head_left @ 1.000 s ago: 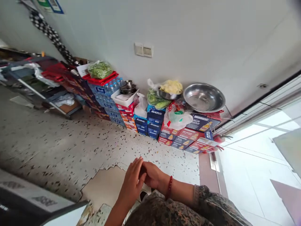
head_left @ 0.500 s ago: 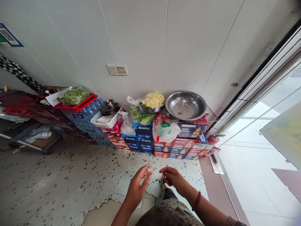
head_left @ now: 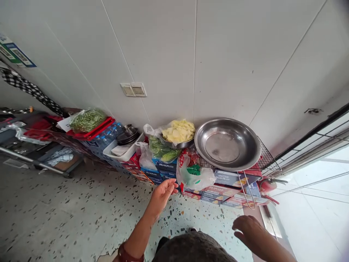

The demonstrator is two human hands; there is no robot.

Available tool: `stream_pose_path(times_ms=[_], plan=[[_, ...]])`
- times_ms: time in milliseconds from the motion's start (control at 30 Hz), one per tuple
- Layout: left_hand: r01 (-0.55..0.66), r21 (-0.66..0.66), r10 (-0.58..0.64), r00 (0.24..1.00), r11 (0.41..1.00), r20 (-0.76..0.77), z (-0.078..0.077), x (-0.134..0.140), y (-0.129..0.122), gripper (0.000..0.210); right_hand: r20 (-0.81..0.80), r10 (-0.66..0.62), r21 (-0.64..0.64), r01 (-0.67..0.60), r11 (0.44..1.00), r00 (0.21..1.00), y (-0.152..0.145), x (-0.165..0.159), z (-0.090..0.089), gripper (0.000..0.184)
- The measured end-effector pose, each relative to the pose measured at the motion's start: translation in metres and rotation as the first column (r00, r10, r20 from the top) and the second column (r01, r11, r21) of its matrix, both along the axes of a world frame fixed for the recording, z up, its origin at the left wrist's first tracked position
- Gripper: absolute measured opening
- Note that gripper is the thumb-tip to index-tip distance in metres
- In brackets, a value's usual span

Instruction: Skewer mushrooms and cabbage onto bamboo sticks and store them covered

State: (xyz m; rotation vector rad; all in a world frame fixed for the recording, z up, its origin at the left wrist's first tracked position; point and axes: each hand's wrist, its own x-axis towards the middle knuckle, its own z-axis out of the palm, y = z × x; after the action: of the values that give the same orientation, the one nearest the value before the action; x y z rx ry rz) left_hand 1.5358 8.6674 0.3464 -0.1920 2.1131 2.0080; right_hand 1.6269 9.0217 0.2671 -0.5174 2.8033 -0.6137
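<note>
My left hand (head_left: 163,191) is raised before the stacked boxes, empty, its fingers partly curled and apart. Just beyond it lies a white plastic bag (head_left: 197,178) with red and green print. My right hand (head_left: 247,227) hangs lower at the right, palm down, thumb apart from the fingers, touching nothing. Ahead of both hands a wide steel basin (head_left: 223,147) rests on a wire rack (head_left: 268,156) on top of the boxes. Left of the basin, a smaller pan holds sliced yellow vegetable pieces (head_left: 178,131), with bagged leafy greens (head_left: 163,149) beneath it.
Drink boxes (head_left: 214,194) line the wall. Further left are a white bin (head_left: 125,154) with dark bowls, a red tray (head_left: 91,134) bearing bagged green vegetables (head_left: 87,120), and a metal cart (head_left: 35,162). Fire extinguishers (head_left: 268,185) stand by the glass door at right.
The view has moved closer to the boxes and basin. My hands, close together before, are now wide apart: the left nearer the plastic bag, the right off to the right.
</note>
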Motion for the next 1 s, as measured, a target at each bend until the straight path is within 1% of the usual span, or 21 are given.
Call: stream_pose_path(times_ms=[33, 100, 233, 333, 433, 467, 533, 633, 667, 733, 800, 867, 933, 1000], plan=[[-0.009, 0.0, 0.009, 1.0, 1.0, -0.011, 0.003, -0.012, -0.001, 0.056, -0.024, 0.011, -0.067, -0.012, 0.998, 1.0, -0.003, -0.009, 0.004, 0.021], [-0.035, 0.001, 0.035, 0.999, 0.999, -0.034, 0.006, -0.034, -0.005, 0.055, -0.065, 0.04, -0.169, -0.05, 0.984, 0.997, -0.02, -0.035, 0.018, 0.028], [-0.052, -0.009, 0.051, 0.996, 0.999, -0.075, 0.008, -0.08, -0.025, 0.054, -0.245, 0.019, -0.283, -0.09, 0.955, 0.969, -0.073, -0.1, 0.05, 0.03], [-0.055, -0.031, 0.051, 0.991, 0.998, -0.121, 0.004, -0.117, -0.052, 0.05, -0.363, -0.003, -0.323, -0.123, 0.938, 0.932, -0.111, -0.15, 0.067, 0.03], [-0.046, -0.061, 0.034, 0.981, 0.997, -0.193, -0.001, -0.158, -0.084, 0.046, -0.45, -0.07, -0.342, -0.1, 0.934, 0.89, -0.15, -0.2, 0.076, 0.031], [-0.033, -0.092, 0.012, 0.974, 0.995, -0.228, -0.002, -0.172, -0.095, 0.043, -0.473, -0.095, -0.336, -0.079, 0.939, 0.876, -0.164, -0.217, 0.077, 0.032], [-0.007, -0.201, -0.058, 0.946, 0.98, -0.32, -0.002, -0.201, -0.115, 0.038, -0.507, -0.126, -0.293, -0.033, 0.955, 0.853, -0.191, -0.248, 0.076, 0.035], [0.008, -0.402, -0.216, 0.854, 0.915, -0.474, 0.002, -0.242, -0.14, 0.031, -0.525, -0.144, -0.208, 0.038, 0.977, 0.839, -0.224, -0.286, 0.07, 0.038], [0.0, -0.457, -0.268, 0.811, 0.89, -0.521, 0.004, -0.256, -0.146, 0.03, -0.523, -0.159, -0.198, 0.062, 0.978, 0.837, -0.232, -0.296, 0.067, 0.037], [-0.024, -0.543, -0.363, 0.719, 0.839, -0.593, 0.006, -0.28, -0.155, 0.029, -0.517, -0.201, -0.214, 0.102, 0.972, 0.832, -0.241, -0.309, 0.063, 0.028], [-0.037, -0.606, -0.449, 0.636, 0.795, -0.627, 0.008, -0.3, -0.159, 0.031, -0.484, -0.23, -0.267, 0.107, 0.958, 0.844, -0.244, -0.315, 0.064, 0.017], [-0.018, -0.644, -0.523, 0.566, 0.765, -0.637, 0.01, -0.318, -0.16, 0.034, -0.413, -0.238, -0.35, 0.088, 0.933, 0.879, -0.243, -0.319, 0.07, 0.011], [0.019, -0.677, -0.59, 0.509, 0.736, -0.627, 0.013, -0.333, -0.157, 0.038, -0.326, -0.262, -0.445, 0.097, 0.89, 0.908, -0.242, -0.323, 0.08, 0.012], [0.061, -0.715, -0.655, 0.461, 0.696, -0.599, 0.014, -0.346, -0.151, 0.044, -0.253, -0.336, -0.518, 0.166, 0.839, 0.907, -0.24, -0.328, 0.09, 0.014]])
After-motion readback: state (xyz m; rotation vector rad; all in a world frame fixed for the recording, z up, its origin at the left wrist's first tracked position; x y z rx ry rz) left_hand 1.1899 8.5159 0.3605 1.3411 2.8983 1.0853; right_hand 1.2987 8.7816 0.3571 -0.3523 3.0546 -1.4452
